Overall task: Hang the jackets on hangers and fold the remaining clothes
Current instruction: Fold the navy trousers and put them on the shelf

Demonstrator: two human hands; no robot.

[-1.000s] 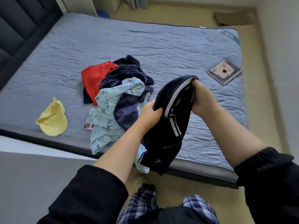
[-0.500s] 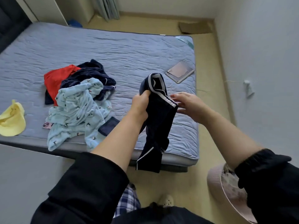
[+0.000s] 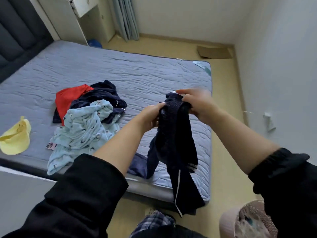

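Observation:
A dark navy garment with white stripes hangs over the near right part of the bed. My left hand grips its upper left edge and my right hand grips its top, slightly blurred. The lower end of the garment dangles past the mattress edge. To the left on the mattress lies a pile of clothes: a light blue patterned piece, a dark navy piece and a red piece.
The blue-grey mattress fills the middle. A yellow cloth lies at its left edge, a small pink phone beside the pile. White drawers and a curtain stand at the back, a flat cardboard piece on the floor, a pinkish basket at lower right.
The view swung upward and left. My right hand moved from beside the garment onto its top and now grips it; the garment hangs lower and more unrolled than before.

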